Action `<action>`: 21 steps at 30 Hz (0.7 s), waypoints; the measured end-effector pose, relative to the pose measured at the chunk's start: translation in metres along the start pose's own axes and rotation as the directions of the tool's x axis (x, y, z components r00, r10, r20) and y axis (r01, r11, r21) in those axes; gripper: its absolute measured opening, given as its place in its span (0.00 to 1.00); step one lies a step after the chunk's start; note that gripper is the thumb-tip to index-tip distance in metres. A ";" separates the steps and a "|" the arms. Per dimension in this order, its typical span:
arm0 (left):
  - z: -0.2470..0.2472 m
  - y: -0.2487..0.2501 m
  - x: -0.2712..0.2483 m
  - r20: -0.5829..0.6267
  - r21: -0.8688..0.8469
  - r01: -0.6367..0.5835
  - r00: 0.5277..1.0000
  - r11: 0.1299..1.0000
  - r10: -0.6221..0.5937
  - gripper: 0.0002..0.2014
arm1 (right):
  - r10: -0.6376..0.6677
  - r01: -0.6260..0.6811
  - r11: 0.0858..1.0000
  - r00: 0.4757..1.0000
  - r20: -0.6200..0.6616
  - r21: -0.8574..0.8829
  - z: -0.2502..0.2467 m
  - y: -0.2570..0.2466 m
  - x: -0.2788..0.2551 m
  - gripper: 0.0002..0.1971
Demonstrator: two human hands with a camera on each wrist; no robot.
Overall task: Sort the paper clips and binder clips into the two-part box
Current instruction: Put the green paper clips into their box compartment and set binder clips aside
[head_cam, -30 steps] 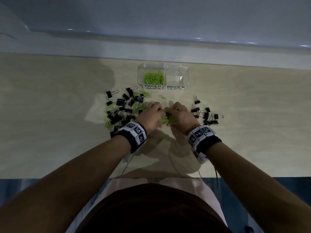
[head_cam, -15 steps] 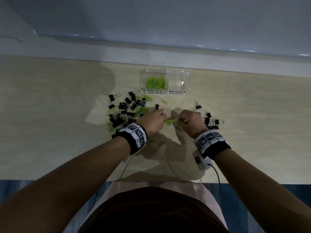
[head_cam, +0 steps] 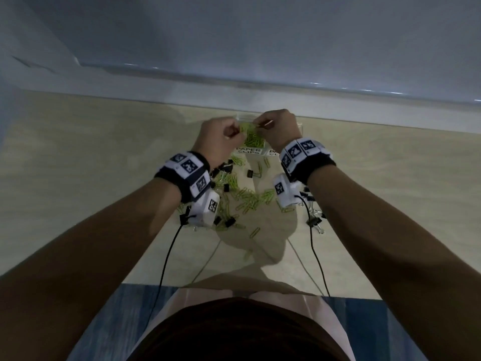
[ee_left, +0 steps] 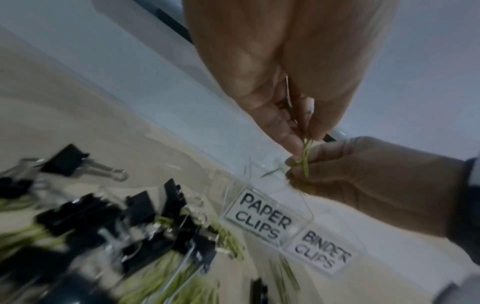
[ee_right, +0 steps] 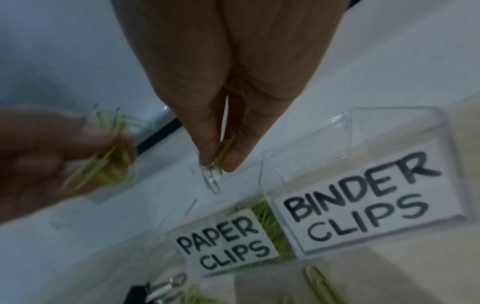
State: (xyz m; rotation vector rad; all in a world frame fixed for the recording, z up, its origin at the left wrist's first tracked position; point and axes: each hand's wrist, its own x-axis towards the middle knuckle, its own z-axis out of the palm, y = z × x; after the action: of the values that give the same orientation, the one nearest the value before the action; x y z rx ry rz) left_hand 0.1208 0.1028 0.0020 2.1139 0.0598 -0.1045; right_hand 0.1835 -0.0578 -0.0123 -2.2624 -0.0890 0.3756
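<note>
Both hands have risen from the near pile since half a second ago and now hover over the far clear two-part box (ee_right: pixel 350 131), carrying green paper clips with them. On the pale wooden table (head_cam: pixel 78 178) that box sits at the far middle, one box with two compartments: the left one, labelled PAPER CLIPS (ee_right: pixel 223 244), holds a heap of green clips too many to count; the right one, labelled BINDER CLIPS (ee_right: pixel 361 201), shows only its floor. The left hand (head_cam: pixel 218 142) has its fingers curled round a small bunch of green paper clips (ee_right: pixel 109 160), count unclear. The right hand (head_cam: pixel 279 128) pinches a few clips (ee_right: pixel 223 152) between thumb and fingertips above the left compartment. Nearer, black binder clips (ee_left: pixel 145 222) and loose green paper clips (head_cam: pixel 250 199) lie mixed in a scatter, more than a dozen of each; blur prevents an exact count.
</note>
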 end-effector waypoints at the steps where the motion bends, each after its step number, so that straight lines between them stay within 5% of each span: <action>1: 0.001 0.002 0.009 -0.035 0.008 0.003 0.999 1.000 -0.003 0.04 | 0.003 -0.003 0.999 1.000 0.005 -0.033 0.003 0.001 0.002 0.09; 6: 0.021 0.005 0.044 0.021 0.233 -0.035 0.999 0.972 0.031 0.07 | -0.230 0.207 0.963 0.964 -0.130 -0.171 -0.002 0.020 -0.024 0.12; 9: 0.032 0.007 0.040 0.131 0.413 -0.119 0.989 0.903 0.071 0.12 | -0.296 0.281 0.938 0.954 -0.046 -0.202 0.000 0.041 -0.053 0.12; 12: 0.038 0.002 0.015 0.177 0.438 -0.216 0.972 0.872 0.152 0.12 | -0.267 0.308 0.907 0.948 0.174 -0.286 0.006 0.047 -0.073 0.18; 15: 0.047 -0.018 -0.015 0.350 0.463 -0.303 0.926 0.833 0.143 0.12 | -0.132 0.290 0.847 0.926 0.353 -0.445 0.019 0.059 -0.080 0.23; 18: 0.058 -0.038 -0.028 0.474 0.509 -0.346 0.877 0.788 0.079 0.16 | -0.091 0.293 0.788 0.926 0.367 -0.542 0.029 0.080 -0.086 0.33; 21: 0.066 -0.046 -0.031 0.488 0.552 -0.353 0.872 0.756 0.052 0.14 | -0.144 0.282 0.796 0.948 0.284 -0.536 0.035 0.092 -0.105 0.29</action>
State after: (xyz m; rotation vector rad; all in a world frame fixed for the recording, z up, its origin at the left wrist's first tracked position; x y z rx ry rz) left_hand 0.0826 0.0703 -0.0684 2.6924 -0.5700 -0.5429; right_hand 0.0677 -0.1131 -0.0776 -2.7508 -0.6589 0.5418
